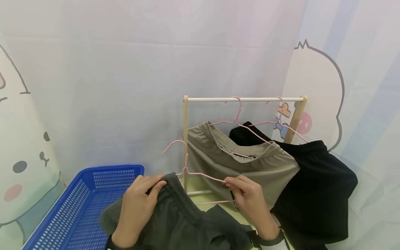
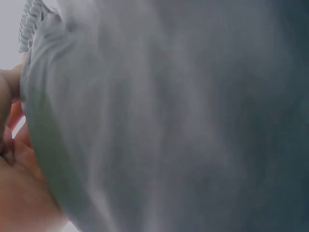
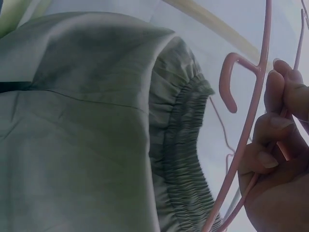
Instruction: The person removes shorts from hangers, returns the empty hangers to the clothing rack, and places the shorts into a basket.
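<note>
Dark grey-green shorts (image 1: 184, 215) with an elastic waistband hang over the near part of the table. My left hand (image 1: 137, 206) grips the left end of their waistband, thumb on the near side. A pink hanger (image 1: 204, 175) stands above the shorts, its left arm disappearing at the waistband near the left fingers. My right hand (image 1: 250, 198) pinches the hanger's right arm close to its end. In the right wrist view, the fingers (image 3: 270, 128) curl around the pink hanger (image 3: 248, 123). Cloth of the shorts (image 2: 149, 121) fills most of the left wrist view.
Beige shorts (image 1: 200, 152) and black shorts (image 1: 315, 187) hang on pink hangers from the rack's white rail (image 1: 212, 99), behind and right of my hands. A blue plastic basket (image 1: 82, 205) stands at the left. Printed curtains (image 1: 125, 86) surround the table.
</note>
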A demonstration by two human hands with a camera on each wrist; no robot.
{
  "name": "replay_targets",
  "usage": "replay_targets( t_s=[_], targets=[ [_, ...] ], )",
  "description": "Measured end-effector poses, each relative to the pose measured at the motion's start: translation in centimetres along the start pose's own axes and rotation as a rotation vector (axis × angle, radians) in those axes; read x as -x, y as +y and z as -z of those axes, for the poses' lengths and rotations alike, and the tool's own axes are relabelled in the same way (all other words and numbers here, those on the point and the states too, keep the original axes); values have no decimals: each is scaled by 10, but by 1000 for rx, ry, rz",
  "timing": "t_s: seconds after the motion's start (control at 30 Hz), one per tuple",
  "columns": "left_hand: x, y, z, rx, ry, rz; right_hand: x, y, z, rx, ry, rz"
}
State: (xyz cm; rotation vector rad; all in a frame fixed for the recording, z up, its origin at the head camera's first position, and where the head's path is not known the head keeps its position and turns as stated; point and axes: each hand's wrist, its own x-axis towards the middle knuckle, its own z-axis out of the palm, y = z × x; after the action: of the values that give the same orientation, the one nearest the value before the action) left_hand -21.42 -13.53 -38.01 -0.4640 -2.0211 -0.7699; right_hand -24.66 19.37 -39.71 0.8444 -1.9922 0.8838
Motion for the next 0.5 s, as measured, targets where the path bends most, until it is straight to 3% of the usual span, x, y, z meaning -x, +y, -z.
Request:
replay_targets(
  t_s=[0.27, 0.5],
  targets=[
    [3, -20, -1, -35, -38, 37, 4, 23, 6, 95, 72, -29],
    [3, -32, 17, -27, -100, 114, 6, 37, 34, 177, 125, -67]
  ],
)
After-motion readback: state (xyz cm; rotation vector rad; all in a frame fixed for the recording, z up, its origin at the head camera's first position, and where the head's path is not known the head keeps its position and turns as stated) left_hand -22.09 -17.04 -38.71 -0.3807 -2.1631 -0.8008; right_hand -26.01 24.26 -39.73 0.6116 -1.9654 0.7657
